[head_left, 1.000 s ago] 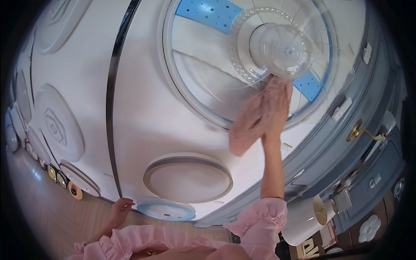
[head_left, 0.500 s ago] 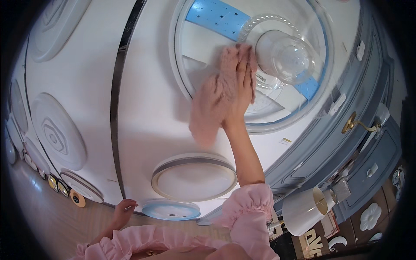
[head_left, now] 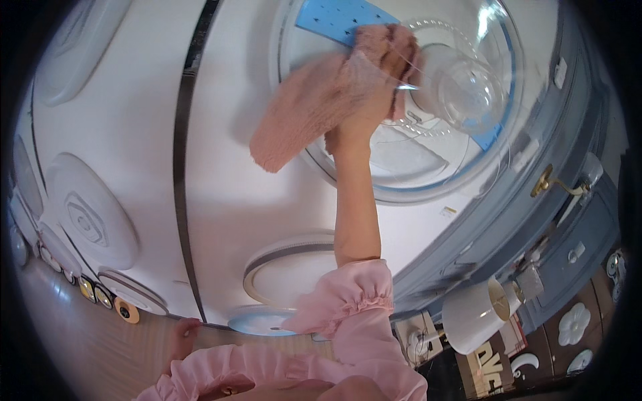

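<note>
My right hand [head_left: 371, 90] reaches up to a large round ceiling lamp mounted on the white wall panel, its fingers closed on a fluffy pink cloth [head_left: 301, 100]. The cloth is pressed near the blue star-patterned strip [head_left: 341, 20], and its loose end hangs to the left past the rim. Close to the fingers is the lamp's clear domed centre [head_left: 468, 93]; a thin transparent edge crosses in front of the hand. Low at the left, my left hand [head_left: 187, 326] hangs beside the panel's bottom edge, small and blurred, its fingers unclear.
Below the large lamp are a round grey-rimmed lamp [head_left: 287, 274], partly behind my sleeve, and a pale blue disc lamp [head_left: 257, 321]. More round lamps [head_left: 90, 210] cover the left panel. At right stand blue-grey panelling [head_left: 568, 247], a brass wall fixture [head_left: 543, 180] and a white-shaded lamp [head_left: 475, 317].
My right hand has moved a little upward on the lamp with the cloth, whose loose end now swings out to the left. My left hand has dropped slightly lower.
</note>
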`<control>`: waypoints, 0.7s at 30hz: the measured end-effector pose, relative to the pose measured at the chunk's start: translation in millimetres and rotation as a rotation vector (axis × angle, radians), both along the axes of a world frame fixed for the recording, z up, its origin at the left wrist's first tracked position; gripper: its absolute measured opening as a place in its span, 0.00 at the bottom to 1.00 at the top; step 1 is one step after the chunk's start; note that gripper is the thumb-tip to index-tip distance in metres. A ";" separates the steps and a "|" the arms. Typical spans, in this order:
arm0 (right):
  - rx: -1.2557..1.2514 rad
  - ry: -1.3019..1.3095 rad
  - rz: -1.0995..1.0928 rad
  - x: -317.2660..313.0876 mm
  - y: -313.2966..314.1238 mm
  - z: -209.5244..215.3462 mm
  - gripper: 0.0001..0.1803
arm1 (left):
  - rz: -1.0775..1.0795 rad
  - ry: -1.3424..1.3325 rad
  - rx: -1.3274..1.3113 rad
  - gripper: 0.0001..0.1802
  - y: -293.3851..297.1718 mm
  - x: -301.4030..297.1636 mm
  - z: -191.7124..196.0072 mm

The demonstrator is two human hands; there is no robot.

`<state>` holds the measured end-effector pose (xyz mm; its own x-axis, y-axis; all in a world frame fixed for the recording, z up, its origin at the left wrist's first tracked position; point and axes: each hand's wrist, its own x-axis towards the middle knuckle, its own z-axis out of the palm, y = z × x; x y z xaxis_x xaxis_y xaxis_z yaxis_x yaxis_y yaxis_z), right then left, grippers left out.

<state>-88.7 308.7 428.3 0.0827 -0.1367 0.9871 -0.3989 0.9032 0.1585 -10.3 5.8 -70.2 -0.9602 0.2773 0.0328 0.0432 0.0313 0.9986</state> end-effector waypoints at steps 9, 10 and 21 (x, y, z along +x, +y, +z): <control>0.102 -0.375 -0.235 69.5 54.7 -67.2 0.20 | -0.200 -0.064 0.029 0.08 56.9 -18.2 41.9; 0.086 -0.388 -0.254 83.9 63.6 -73.1 0.19 | -0.222 -0.026 0.025 0.07 64.8 -18.9 45.0; -0.120 0.429 -0.331 175.7 201.5 -2.0 0.11 | -0.319 0.049 0.049 0.08 123.6 -4.4 40.9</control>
